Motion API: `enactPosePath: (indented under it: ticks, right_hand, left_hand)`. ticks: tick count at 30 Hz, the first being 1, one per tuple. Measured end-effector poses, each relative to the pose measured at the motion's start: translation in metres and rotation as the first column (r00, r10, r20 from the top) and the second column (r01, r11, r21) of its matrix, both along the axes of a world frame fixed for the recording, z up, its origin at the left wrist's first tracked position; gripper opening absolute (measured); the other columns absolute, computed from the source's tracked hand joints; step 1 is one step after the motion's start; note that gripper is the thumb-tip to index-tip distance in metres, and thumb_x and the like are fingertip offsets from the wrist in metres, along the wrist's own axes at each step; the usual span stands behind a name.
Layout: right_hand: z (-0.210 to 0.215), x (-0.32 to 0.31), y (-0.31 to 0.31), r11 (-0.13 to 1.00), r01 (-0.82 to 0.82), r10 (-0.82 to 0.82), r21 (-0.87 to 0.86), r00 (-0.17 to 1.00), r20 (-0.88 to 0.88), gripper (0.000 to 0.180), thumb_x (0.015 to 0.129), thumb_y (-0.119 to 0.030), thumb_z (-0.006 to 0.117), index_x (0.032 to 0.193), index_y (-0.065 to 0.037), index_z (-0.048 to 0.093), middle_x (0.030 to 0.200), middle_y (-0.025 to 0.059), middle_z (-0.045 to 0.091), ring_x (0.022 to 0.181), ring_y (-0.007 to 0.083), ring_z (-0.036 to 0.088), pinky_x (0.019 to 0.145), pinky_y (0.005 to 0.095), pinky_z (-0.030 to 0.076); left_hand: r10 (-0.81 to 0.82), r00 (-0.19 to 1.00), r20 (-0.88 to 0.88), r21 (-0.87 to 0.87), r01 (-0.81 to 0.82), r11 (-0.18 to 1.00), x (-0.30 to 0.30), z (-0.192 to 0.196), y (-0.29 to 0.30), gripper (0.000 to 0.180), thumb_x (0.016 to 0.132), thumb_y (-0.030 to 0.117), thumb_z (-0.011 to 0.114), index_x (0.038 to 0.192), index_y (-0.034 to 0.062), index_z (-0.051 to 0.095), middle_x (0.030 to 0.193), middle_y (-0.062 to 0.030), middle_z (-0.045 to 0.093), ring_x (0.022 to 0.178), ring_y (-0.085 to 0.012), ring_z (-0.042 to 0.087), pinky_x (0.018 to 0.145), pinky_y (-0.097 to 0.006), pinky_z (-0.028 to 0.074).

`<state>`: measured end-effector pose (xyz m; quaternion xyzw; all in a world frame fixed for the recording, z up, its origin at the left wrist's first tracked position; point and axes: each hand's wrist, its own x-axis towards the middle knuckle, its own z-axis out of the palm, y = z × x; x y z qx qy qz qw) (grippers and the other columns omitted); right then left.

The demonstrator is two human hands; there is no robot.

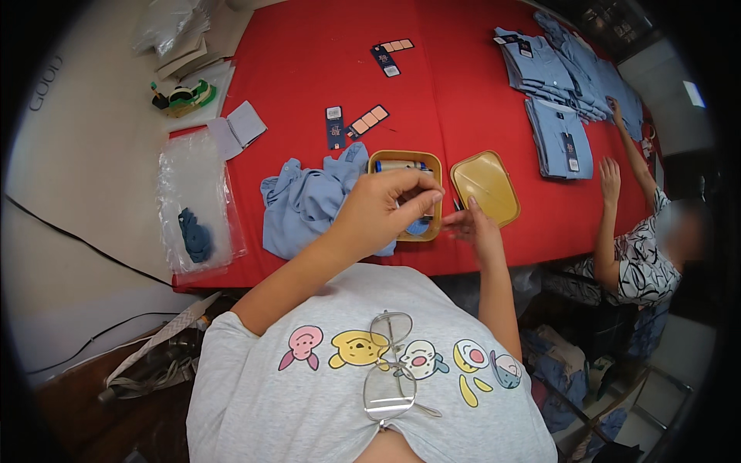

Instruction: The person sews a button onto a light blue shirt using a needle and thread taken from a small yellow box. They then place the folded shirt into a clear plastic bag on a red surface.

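Observation:
My left hand (390, 204) is over a yellow sewing box (373, 160), thumb and fingertips pressed together. What they hold, if anything, is too small to make out. My right hand (480, 231) is beside the box's right side, fingers apart and nothing visible in them. Inside the box lie a thread spool (399, 165) and a blue round item (417, 227), partly hidden by my left hand. The yellow lid (494, 189) lies just beyond my right hand. A crumpled light-blue shirt (301, 202) lies left of the box, partly under my left forearm.
Hang tags (334, 127) lie on the red tablecloth (293, 62). Clear plastic bags (177, 170), a small notebook (245, 123) and a green tape dispenser (193, 96) are at the left. Folded blue shirts (552, 147) are stacked at the right, where another person's hands (610, 181) reach.

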<state>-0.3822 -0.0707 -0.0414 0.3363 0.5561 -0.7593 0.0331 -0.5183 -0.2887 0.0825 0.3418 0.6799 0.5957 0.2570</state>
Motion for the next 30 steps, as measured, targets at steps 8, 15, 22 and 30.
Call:
enactPosePath:
  ticks: [8, 15, 22, 30]
  right_hand:
    - [0.03, -0.033, -0.011, 0.868, 0.078, -0.212, -0.491, 0.951, -0.224, 0.026, 0.106, -0.029, 0.051, 0.11, -0.005, 0.059, 0.072, -0.0023, 0.054, 0.065, 0.0127, 0.056, 0.07, 0.0324, 0.053]
    - [0.043, -0.045, 0.012, 0.959, 0.041, -0.095, -0.281, 0.979, -0.182, 0.013, 0.104, -0.019, 0.053, 0.108, -0.007, 0.058, 0.067, -0.0064, 0.034, 0.058, 0.0053, 0.034, 0.056, 0.0221, 0.036]
    - [-0.021, -0.09, -0.019, 0.904, -0.164, 0.259, 0.394, 0.945, -0.202, 0.014, 0.101, -0.009, 0.055, 0.112, -0.001, 0.059, 0.079, 0.0027, 0.06, 0.071, 0.0099, 0.054, 0.063, 0.0254, 0.046]
    - [-0.026, -0.105, -0.028, -0.1, -0.007, 0.515, 0.995, 0.856, 0.058, 0.013, 0.081, -0.005, 0.067, 0.092, -0.002, 0.07, 0.092, 0.0099, 0.066, 0.09, 0.029, 0.066, 0.075, 0.0364, 0.057]
  left_hand:
    - [-0.305, 0.891, -0.337, -0.417, 0.149, 0.897, 0.038, -0.079, 0.001, 0.016, 0.092, 0.026, 0.069, 0.098, 0.0119, 0.074, 0.08, -0.0127, 0.071, 0.068, -0.0323, 0.068, 0.062, -0.041, 0.052]
    - [-0.219, 0.938, -0.268, -0.408, 0.095, 0.908, 0.028, -0.093, -0.012, 0.018, 0.092, 0.026, 0.069, 0.097, 0.0086, 0.073, 0.082, -0.0141, 0.07, 0.073, -0.0331, 0.068, 0.065, -0.043, 0.051]
    - [-0.004, 0.623, -0.782, -0.327, -0.405, 0.854, -0.018, -0.139, 0.015, 0.024, 0.087, 0.028, 0.074, 0.091, 0.0054, 0.068, 0.087, -0.0102, 0.069, 0.09, -0.0291, 0.065, 0.08, -0.042, 0.044]
    - [-0.073, 0.633, -0.771, -0.418, -0.416, 0.808, -0.033, -0.171, 0.015, 0.024, 0.079, 0.025, 0.077, 0.087, 0.0061, 0.065, 0.083, -0.0115, 0.069, 0.089, -0.0272, 0.065, 0.083, -0.042, 0.042]
